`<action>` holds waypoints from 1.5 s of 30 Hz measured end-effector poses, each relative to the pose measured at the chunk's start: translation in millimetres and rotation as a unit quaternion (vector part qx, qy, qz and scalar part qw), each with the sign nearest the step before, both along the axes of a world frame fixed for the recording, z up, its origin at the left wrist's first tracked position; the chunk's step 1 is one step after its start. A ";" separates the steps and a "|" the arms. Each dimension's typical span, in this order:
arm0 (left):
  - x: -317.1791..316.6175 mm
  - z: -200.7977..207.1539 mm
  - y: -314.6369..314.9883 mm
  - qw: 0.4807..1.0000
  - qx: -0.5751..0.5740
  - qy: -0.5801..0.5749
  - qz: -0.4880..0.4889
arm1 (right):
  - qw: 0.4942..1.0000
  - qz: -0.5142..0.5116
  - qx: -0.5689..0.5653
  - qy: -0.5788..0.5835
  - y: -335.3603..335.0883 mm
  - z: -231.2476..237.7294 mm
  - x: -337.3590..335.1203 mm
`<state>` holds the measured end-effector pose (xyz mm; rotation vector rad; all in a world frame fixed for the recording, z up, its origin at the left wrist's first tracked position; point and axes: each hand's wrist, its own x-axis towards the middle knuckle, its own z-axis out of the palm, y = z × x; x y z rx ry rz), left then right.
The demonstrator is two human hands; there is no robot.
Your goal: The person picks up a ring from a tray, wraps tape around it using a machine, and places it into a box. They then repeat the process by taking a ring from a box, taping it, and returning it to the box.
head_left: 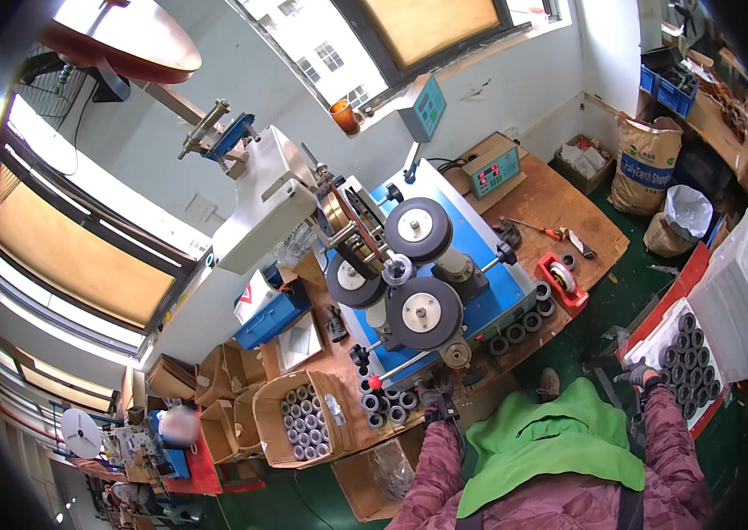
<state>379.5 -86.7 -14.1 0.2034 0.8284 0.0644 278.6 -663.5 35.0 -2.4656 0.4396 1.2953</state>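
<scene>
Cardboard box (pixel 278 422) holds grey rings; right hand (pixel 641 374) touches tray (pixel 656 329) of dark rolls.

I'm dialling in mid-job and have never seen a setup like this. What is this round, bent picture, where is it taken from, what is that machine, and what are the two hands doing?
This is one wide fisheye view from a camera on the person's head, looking down, so straight edges bend. The sleeves at the bottom are the person's own arms. On the wooden workbench stands a blue machine with three grey wheels on its front. Dark rings lie along the bench edge, and an open cardboard box beside it holds more. The gloved left hand is at the bench's front edge near the machine's red-tipped lever. Whether it grips anything I cannot tell. The gloved right hand reaches to a tray of dark rings on the right, touching its corner.
</scene>
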 end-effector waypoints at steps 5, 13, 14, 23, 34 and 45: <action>-13.4 15.4 -2.6 0.993 -0.074 0.057 0.070 | 1.000 -0.027 -0.008 -0.003 13.1 30.2 6.5; -21.1 33.0 -12.8 0.991 -0.056 0.096 0.069 | 0.997 0.045 0.070 0.005 -22.5 37.0 9.9; -20.9 30.6 -18.4 0.993 -0.069 0.091 0.034 | 0.996 0.059 0.063 0.004 -34.7 27.5 6.5; -23.6 47.3 3.0 0.993 -0.082 0.021 0.082 | 0.994 0.037 0.034 -0.101 -4.1 39.1 62.6; -39.2 212.6 41.7 0.623 0.781 -0.020 -0.034 | 0.872 0.129 0.361 -0.305 231.2 243.2 225.5; 33.5 216.6 80.8 0.108 0.889 0.049 -0.442 | 0.789 0.221 0.441 -0.365 390.0 254.2 310.1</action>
